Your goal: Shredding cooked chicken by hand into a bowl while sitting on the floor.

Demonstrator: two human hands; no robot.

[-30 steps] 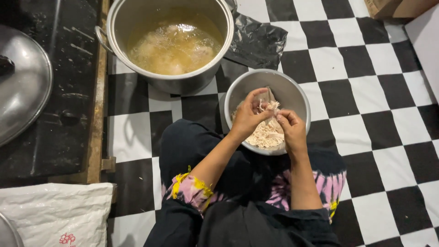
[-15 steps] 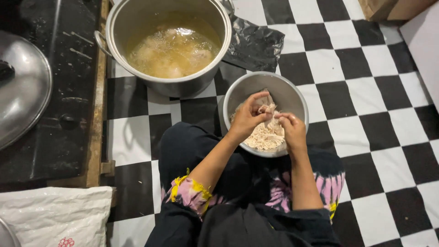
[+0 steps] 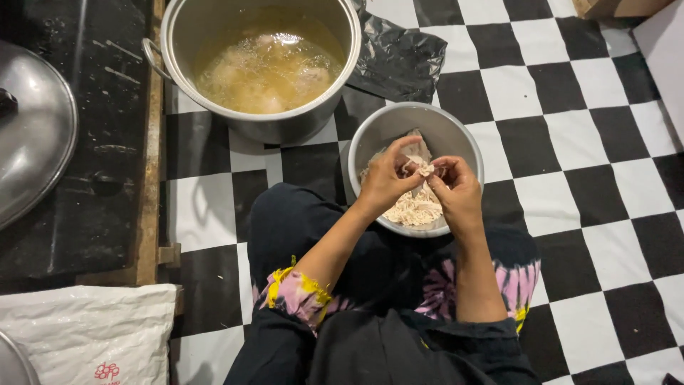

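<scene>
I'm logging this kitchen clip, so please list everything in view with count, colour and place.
bowl: one, silver, on the floor under the hands
shredded meat: pale heap, in the bowl
meat piece: one, pale, between both hands
pot: one, silver, yellow broth, top centre
lid: one, silver, left
plastic bag: one, black, beside the pot
sack: one, white, bottom left
floor: black-and-white checks
left hand: over the bowl
right hand: over the bowl

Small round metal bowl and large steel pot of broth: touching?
Apart. The head view shows checkered floor between the small round metal bowl and the large steel pot of broth.
</scene>
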